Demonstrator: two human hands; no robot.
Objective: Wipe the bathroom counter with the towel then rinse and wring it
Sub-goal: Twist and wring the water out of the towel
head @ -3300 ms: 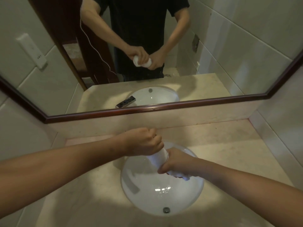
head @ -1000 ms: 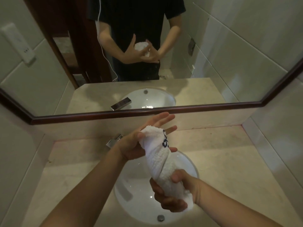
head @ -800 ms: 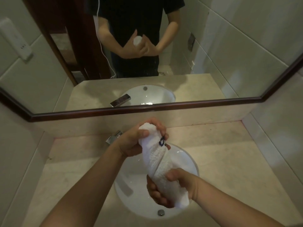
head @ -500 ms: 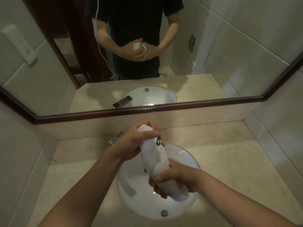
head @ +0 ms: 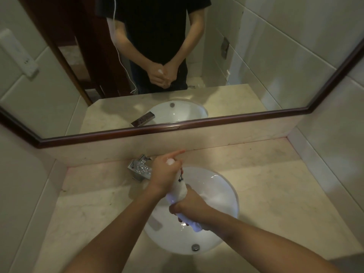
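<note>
Left hand [head: 165, 175] fingers curl round the upper end of the twisted white terry towel [head: 180, 189], index finger pointing toward two o'clock. The right hand [head: 192, 206] grips its five o'clock end above the round white basin [head: 226, 219] in the beige marble counter [head: 275, 194].

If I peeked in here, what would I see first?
Two hands grip a rolled-up white towel over the sink in the middle. The left hand holds its top end and the right hand its bottom end. Above them, the big mirror on the wall shows the same hands, and a shiny faucet sits just left of the left hand.
</note>
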